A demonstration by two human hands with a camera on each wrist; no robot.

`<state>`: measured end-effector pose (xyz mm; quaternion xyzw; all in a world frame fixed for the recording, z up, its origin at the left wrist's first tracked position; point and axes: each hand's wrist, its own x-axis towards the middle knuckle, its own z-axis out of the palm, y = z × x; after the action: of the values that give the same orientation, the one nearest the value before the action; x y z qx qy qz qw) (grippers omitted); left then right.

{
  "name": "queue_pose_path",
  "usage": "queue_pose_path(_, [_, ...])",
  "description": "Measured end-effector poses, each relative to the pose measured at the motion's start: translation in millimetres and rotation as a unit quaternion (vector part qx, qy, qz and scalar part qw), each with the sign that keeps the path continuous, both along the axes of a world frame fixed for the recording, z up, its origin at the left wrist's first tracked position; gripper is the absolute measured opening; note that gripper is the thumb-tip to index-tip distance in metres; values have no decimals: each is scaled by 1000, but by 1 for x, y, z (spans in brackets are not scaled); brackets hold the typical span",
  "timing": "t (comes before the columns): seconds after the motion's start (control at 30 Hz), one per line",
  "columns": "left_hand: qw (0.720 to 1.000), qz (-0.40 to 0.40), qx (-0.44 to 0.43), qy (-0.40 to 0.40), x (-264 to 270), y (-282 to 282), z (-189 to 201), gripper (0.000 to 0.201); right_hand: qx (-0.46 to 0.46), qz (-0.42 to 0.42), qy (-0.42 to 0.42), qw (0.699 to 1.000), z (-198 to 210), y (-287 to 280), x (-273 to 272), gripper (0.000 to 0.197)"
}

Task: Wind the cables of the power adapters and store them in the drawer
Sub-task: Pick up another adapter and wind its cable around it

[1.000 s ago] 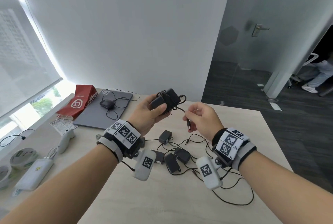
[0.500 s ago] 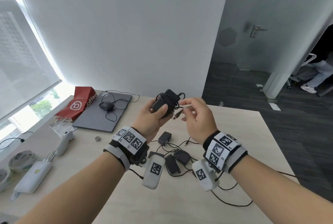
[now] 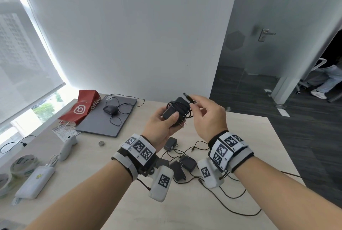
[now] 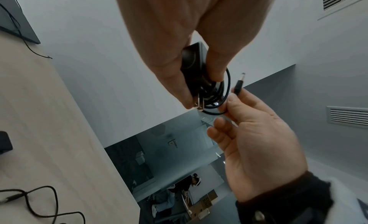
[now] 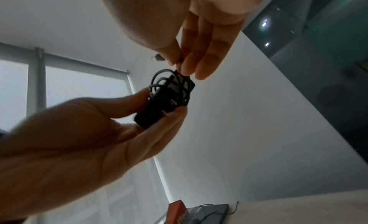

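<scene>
My left hand [image 3: 162, 126] grips a black power adapter [image 3: 174, 112] above the table, thumb across its body; the cable is coiled around it [image 4: 217, 95]. My right hand [image 3: 201, 111] pinches the cable's end just behind the barrel plug [image 3: 187, 97], which points up and left over the adapter. In the left wrist view the plug [image 4: 238, 84] stands free above my right fingertips [image 4: 233, 100]. The right wrist view shows the wound adapter [image 5: 165, 101] between both hands. Several more black adapters [image 3: 185, 163] with loose cables lie on the table below my wrists. No drawer is in view.
A closed grey laptop [image 3: 109, 117] with a black mouse [image 3: 110, 109] lies at the back left beside a red coffee bag [image 3: 81, 109]. A white controller [image 3: 67, 146], a white power bank [image 3: 36, 181] and tape rolls [image 3: 22, 163] sit at the left. The table's right edge [image 3: 277, 148] drops to dark floor.
My right hand has carried the cable's end up from below the adapter and over its top, laying on another turn. Both hands have risen slightly; the plug now points up.
</scene>
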<state>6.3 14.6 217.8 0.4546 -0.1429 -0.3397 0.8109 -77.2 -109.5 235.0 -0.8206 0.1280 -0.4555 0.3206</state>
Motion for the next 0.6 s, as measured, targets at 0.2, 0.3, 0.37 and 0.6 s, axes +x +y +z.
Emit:
queue_pose_path(0.2, [1000, 10, 2, -9, 2, -2, 3, 30, -110, -5, 28, 994, -5, -12, -1, 25])
queue_pose_path(0.3, [999, 23, 18, -31, 3, -4, 3, 31, -116, 18, 27, 993, -6, -10, -3, 23])
queue_pose_path(0.37, [998, 32, 33, -47, 3, -5, 2, 31, -122, 19, 35, 992, -7, -8, -3, 24])
queue_pose_path(0.6, [993, 38, 68, -86, 2, -8, 3, 27, -111, 12, 56, 992, -4, -10, 0, 11])
